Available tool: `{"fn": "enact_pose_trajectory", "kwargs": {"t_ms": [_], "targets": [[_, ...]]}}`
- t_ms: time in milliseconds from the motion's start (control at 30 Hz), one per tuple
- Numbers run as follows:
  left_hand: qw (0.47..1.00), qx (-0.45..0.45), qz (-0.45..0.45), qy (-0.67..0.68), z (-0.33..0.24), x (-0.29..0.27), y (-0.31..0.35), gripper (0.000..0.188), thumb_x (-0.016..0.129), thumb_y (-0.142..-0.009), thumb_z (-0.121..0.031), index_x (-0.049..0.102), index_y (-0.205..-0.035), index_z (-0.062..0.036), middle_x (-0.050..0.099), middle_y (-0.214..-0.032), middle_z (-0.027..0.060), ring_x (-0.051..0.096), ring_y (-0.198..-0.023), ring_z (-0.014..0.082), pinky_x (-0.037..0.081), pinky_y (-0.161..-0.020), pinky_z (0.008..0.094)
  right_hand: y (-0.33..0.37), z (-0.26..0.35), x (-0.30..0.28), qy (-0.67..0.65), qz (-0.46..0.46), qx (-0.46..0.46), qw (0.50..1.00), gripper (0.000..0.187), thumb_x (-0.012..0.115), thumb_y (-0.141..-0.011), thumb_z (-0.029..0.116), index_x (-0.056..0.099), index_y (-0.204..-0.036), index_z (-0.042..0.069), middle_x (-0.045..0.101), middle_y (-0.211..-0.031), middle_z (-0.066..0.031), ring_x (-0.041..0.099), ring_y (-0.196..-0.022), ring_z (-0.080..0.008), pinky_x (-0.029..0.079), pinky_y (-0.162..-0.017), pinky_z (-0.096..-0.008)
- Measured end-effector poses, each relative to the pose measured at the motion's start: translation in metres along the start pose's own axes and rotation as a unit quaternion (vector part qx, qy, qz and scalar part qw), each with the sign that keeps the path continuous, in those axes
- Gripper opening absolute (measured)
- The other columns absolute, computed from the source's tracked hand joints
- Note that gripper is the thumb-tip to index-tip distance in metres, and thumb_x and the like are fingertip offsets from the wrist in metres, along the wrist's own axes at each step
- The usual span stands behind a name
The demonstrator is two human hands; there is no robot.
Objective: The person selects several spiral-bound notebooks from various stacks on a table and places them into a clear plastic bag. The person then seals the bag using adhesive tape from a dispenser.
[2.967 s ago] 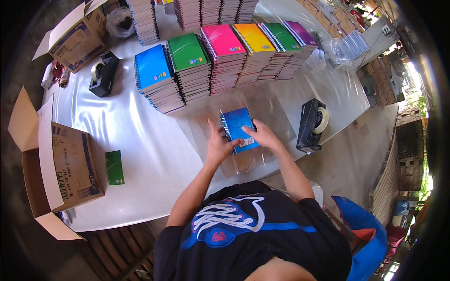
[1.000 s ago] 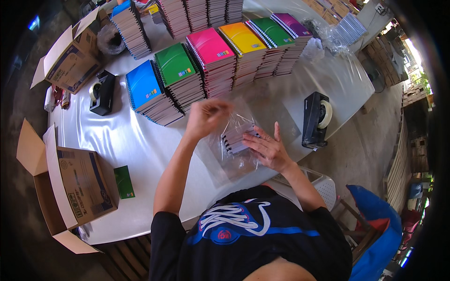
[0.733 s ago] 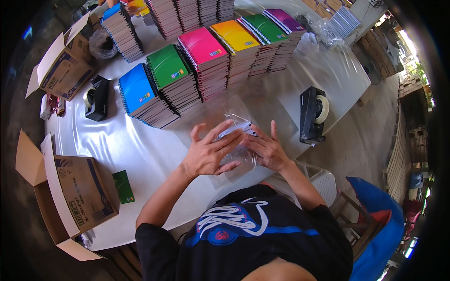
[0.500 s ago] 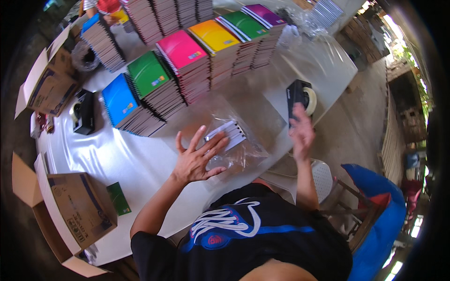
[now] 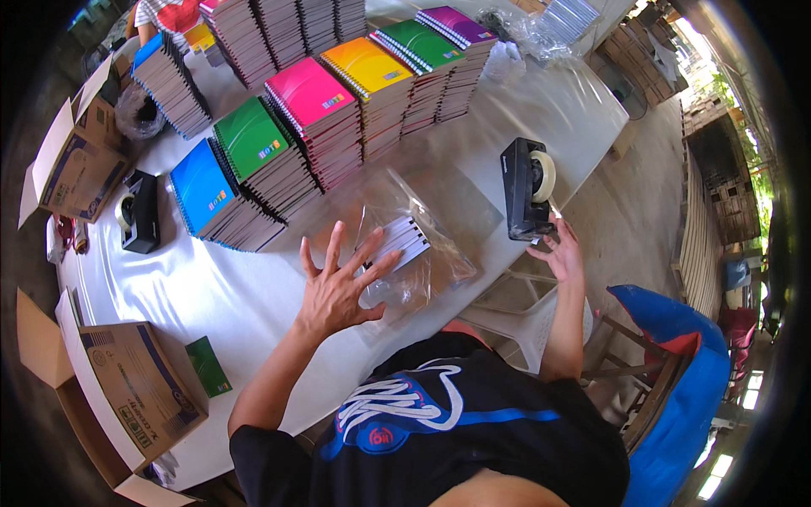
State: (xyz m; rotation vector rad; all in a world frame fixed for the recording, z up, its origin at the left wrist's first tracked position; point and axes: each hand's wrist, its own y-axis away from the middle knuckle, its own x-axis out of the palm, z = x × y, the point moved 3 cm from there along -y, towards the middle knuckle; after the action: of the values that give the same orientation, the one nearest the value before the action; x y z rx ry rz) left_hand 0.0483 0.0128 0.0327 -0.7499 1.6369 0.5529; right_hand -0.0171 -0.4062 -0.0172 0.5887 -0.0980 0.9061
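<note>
My left hand (image 5: 332,294) has its fingers spread. Its fingertips lie over a clear plastic bag (image 5: 452,262) and a small white paper pad (image 5: 404,240) with black binding loops along one edge. The bag is wrinkled around the pad. Over at the table's right edge, my right hand (image 5: 564,252) reaches the near end of a black tape dispenser (image 5: 517,198) holding a pale roll of tape. Thumb and fingers are apart there; whether they touch the tape's end is too small to tell.
Tall stacks of spiral notebooks (image 5: 311,97) in several colours line the table's far side. A second tape dispenser (image 5: 145,211) stands at left, between open cardboard boxes (image 5: 139,380). A green card (image 5: 208,366) lies beside the nearer box. Another person (image 5: 169,15) is at the far left.
My right hand has moved from above the dispenser's side down to its near end. My left hand stays over the bag, fingers spread wider. The whole view has shifted slightly.
</note>
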Motion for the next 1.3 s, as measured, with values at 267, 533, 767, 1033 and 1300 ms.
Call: {"fn": "enact_pose_trajectory", "kwargs": {"t_ms": [267,533,767,1033,1300], "targets": [[1.0,0.021,0.012,0.009,0.0,-0.003,0.003,0.093,0.076,-0.054,-0.053,0.031,-0.136,-0.0526,0.022,-0.152,-0.0071,0.003,-0.141,0.0363,-0.007,-0.101,0.0688,0.026,0.013,-0.001,0.462,-0.172,-0.223,0.841,0.014,0.06,-0.088,0.012,0.069,-0.096,0.005,0.066,-0.087,-0.0031,0.059,-0.076,-0.0118,0.05,-0.065,-0.0314],[0.998,0.043,0.028,-0.019,0.002,-0.003,0.002,0.092,0.075,-0.053,-0.056,0.03,-0.134,-0.0568,0.018,-0.153,-0.0062,-0.001,-0.141,0.0359,-0.01,-0.101,0.0679,0.077,0.023,0.238,0.447,0.461,-0.018,0.766,0.08,0.065,-0.082,0.007,0.019,-0.147,0.013,0.066,-0.07,-0.0054,0.055,-0.056,-0.0061,0.042,-0.049,-0.0208],[0.997,0.038,0.071,-0.015,0.0,-0.009,-0.001,0.091,0.074,-0.056,-0.057,0.027,-0.134,-0.0583,0.014,-0.154,-0.0071,-0.004,-0.141,0.0373,-0.009,-0.1,0.0698,0.068,-0.032,0.301,0.695,0.4,-0.268,0.534,0.088,0.075,-0.072,0.019,0.025,-0.145,0.02,0.063,-0.069,-0.0113,0.059,-0.06,-0.0206,0.048,-0.061,-0.0335],[0.984,0.006,-0.167,-0.067,-0.013,0.022,0.003,0.069,0.075,-0.064,-0.038,0.046,-0.126,-0.0513,0.026,-0.151,0.0002,0.008,-0.14,0.0408,-0.005,-0.106,0.0619,0.021,0.009,0.241,0.597,0.507,-0.144,0.605,0.062,0.076,-0.066,0.016,0.05,-0.122,0.014,0.058,-0.111,-0.014,0.055,-0.109,-0.0283,0.047,-0.089,-0.037],[0.777,-0.18,-0.382,0.467,-0.021,0.022,-0.029,0.016,0.07,-0.078,-0.018,0.068,-0.092,-0.0104,0.042,-0.133,0.0161,0.035,-0.13,0.0329,0.026,-0.105,0.0452,0.034,-0.067,0.205,0.239,0.487,-0.071,0.837,0.017,0.074,-0.075,0.006,0.067,-0.09,0.008,0.039,-0.137,-0.0104,0.041,-0.125,-0.0231,0.043,-0.094,-0.0326]]}}
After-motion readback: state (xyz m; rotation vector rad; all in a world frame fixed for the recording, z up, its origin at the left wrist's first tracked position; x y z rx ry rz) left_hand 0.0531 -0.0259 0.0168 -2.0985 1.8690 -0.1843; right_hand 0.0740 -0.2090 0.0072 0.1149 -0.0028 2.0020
